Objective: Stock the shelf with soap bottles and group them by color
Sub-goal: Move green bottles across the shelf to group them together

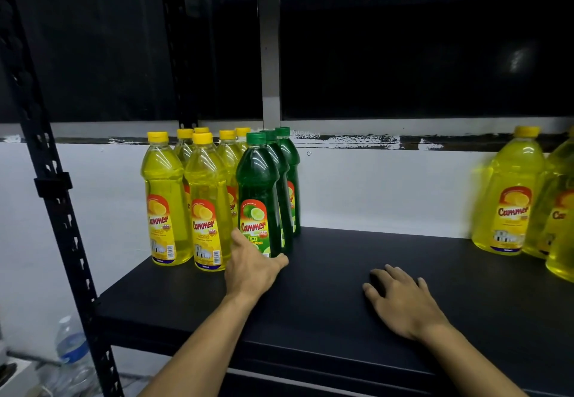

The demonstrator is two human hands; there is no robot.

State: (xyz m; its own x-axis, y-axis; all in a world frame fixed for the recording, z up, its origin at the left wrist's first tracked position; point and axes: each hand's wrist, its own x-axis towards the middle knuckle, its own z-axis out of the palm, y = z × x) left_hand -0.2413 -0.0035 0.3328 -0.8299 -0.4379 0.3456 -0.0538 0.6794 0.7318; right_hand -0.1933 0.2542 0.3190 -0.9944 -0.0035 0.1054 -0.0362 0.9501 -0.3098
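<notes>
Left hand (pixel 253 268) reaches to the foot of the front green bottle (pixel 257 198) and grips it low: the thumb lies along the left side of the label, and the fingers curl round the base on the right side. Right hand (pixel 400 299) lies flat on the black shelf board (pixel 357 260) with the fingers spread and relaxed; it holds nothing and is well apart from every bottle.

The front green bottle stands upright, near the middle of the left half of the board. Two more green bottles (pixel 287 176) stand upright in a row straight behind it, toward the back edge. Their caps are green and the front label shows a lime.

Just beside the green row, on its left, stands a group of yellow bottles (pixel 186 198) with yellow caps. Two are in front, and several more are behind them, partly hidden. The nearest yellow one is touching or almost touching the green bottle; I cannot tell which.

At the right edge of the board, well apart from both groups, stand more yellow bottles (pixel 512 198), blurred and partly cut by the frame.

A black perforated upright post (pixel 52 185) carries the shelf at the left corner. Below the board, on the left, stands a clear water bottle (pixel 73 353).
</notes>
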